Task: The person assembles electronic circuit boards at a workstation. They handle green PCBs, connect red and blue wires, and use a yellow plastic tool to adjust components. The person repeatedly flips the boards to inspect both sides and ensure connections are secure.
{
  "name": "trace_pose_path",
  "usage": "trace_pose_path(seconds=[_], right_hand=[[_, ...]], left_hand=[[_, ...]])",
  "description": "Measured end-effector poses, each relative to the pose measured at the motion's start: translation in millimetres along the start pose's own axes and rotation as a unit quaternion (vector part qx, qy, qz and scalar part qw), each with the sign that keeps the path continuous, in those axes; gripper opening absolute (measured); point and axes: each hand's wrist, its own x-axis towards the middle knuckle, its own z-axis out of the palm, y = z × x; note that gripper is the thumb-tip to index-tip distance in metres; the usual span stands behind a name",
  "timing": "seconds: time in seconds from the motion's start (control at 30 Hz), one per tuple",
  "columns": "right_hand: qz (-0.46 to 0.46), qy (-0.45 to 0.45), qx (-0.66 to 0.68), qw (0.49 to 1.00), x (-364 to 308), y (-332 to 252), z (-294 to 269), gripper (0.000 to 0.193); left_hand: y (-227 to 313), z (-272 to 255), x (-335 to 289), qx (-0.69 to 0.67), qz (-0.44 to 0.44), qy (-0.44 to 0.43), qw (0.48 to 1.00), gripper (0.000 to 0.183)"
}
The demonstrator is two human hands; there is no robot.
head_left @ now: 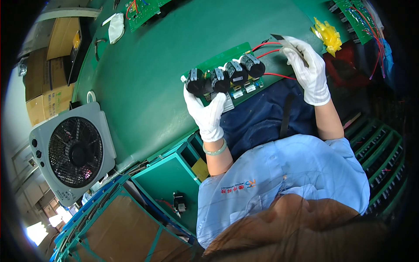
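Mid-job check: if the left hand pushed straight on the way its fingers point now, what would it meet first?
The green circuit board, which the left hand holds at its left end. The black cylinders on it look next in line, though depth is hard to judge here.

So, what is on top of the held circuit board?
The circuit board carries four black cylinders in a row and small parts. Its surface under them and behind the left hand is hidden.

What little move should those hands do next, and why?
Probably ease the thin tool in the right hand slightly nearer the red wires: its dark tip shows close to them, and the left hand grips the circuit board by its left end.
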Motion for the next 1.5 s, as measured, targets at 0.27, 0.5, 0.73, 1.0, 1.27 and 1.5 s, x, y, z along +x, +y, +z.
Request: trace_pose_path(seconds=[0.27, 0.5, 0.73, 1.0, 1.27, 1.5], right_hand=[[0.085, -0.168, 0.178, 0.966, -28, -18, 8, 0.029], [-0.026, -0.165, 0.051, 0.985, -31, -9, 23, 0.026], [0.004, -0.175, 0.032, 0.984, -33, -3, 24, 0.022], [0.023, -0.169, 0.047, 0.984, -33, -4, 26, 0.023], [-0.061, -0.124, 0.12, 0.983, -29, -14, 14, 0.029], [-0.119, 0.032, 0.016, 0.992, -26, 23, 27, 0.016]], left_hand=[[9, 4, 14, 0.067, -0.137, 0.038, 0.988, 0.07], [17, -3, 13, 0.132, -0.09, -0.015, 0.987, 0.068], [-1, -21, 11, 0.066, 0.024, -0.046, 0.996, 0.047], [12, -16, 13, -0.041, -0.037, -0.054, 0.997, 0.045], [12, -17, 12, -0.128, -0.08, -0.064, 0.987, 0.063], [8, -19, 13, -0.173, -0.103, -0.082, 0.976, 0.059]])
